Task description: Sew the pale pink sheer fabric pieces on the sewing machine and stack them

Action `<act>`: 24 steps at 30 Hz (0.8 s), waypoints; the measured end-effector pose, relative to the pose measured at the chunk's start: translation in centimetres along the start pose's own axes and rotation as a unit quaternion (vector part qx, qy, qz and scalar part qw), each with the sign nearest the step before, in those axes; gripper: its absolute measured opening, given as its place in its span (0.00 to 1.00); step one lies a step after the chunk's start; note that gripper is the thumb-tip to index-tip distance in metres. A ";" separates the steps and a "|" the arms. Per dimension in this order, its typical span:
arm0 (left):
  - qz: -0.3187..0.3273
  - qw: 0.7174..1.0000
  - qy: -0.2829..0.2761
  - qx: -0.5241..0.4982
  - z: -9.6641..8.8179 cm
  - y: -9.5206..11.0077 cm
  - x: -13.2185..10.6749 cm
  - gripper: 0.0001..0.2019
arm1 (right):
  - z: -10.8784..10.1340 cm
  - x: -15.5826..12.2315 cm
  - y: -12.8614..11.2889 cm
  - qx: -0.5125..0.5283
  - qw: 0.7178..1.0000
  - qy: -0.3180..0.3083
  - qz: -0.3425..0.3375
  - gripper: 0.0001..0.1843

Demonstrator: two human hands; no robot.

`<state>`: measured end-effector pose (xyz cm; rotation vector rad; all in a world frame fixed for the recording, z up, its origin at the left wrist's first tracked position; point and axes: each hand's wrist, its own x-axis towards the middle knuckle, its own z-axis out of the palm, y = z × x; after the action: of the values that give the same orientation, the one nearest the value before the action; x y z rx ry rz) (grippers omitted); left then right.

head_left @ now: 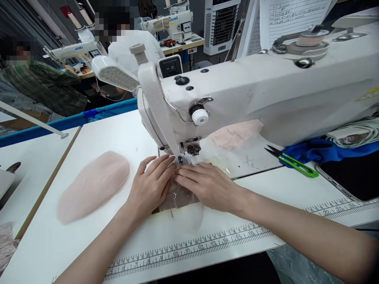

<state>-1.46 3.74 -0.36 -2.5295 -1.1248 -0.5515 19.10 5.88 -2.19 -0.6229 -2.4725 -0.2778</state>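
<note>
Now, left hand: we lay our left hand (151,185) flat, fingers stretched out and close together, pressing on a sheer pale translucent fabric piece (181,200).
Right hand: our right hand (207,184) is flat too, fingers straight, its tips meeting the left fingertips.
Fabric place: it lies on the white table top (103,130) under both palms. Its far edge is at the metal presser foot (181,159) of the white industrial sewing machine (266,90).
Left side: a pale pink oval padded piece (93,185) lies apart from the left hand.
Right side: green-handled thread snips (296,163) lie well apart from the right hand.
Needle: we cannot tell whether it is up or down.
Risk, fingers: our fingertips sit just near of the foot, so we judge a push farther could bring them under it.
Risk, fabric: it looks thin and slippery, so uneven pressure between the hands could skew or pucker it.
</note>
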 end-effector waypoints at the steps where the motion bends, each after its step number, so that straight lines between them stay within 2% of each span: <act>1: 0.006 1.000 -0.016 -0.007 0.2 -0.3 0.0 0.15 | 0.0 0.0 -0.2 -0.004 1.000 -0.013 -0.007 0.15; 6: 0.003 0.999 -0.033 -0.041 0.9 -1.2 -0.3 0.20 | -0.4 -0.1 -0.8 -0.012 1.000 -0.007 0.019 0.15; 11: -0.010 0.994 -0.056 -0.091 1.0 -1.3 -0.6 0.22 | -1.0 -0.1 -0.8 0.026 0.995 -0.087 0.051 0.10; 13: -0.021 0.993 -0.061 -0.103 1.1 -1.4 -0.7 0.21 | -1.1 -0.1 -0.7 0.016 0.994 -0.073 0.075 0.10; 16: -0.007 0.992 -0.055 -0.115 1.4 -1.5 -0.8 0.21 | -1.1 -0.2 -1.0 0.031 0.995 -0.057 0.072 0.13; 18: 0.004 0.990 -0.058 -0.125 1.5 -1.7 -0.8 0.23 | -1.0 -0.2 -1.1 0.049 0.994 -0.066 0.071 0.14; 21: 0.008 0.988 -0.069 -0.140 1.6 -1.7 -0.8 0.26 | -0.8 -0.2 -0.7 0.038 0.991 -0.075 0.108 0.15; 24: 0.012 0.987 -0.069 -0.147 1.5 -1.3 -0.8 0.23 | -0.6 -0.3 0.0 0.014 0.986 -0.088 0.142 0.13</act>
<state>-2.66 4.73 -1.92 -2.8690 -1.1290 -0.5804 19.65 5.53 -1.86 -1.0127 -2.5057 -0.0802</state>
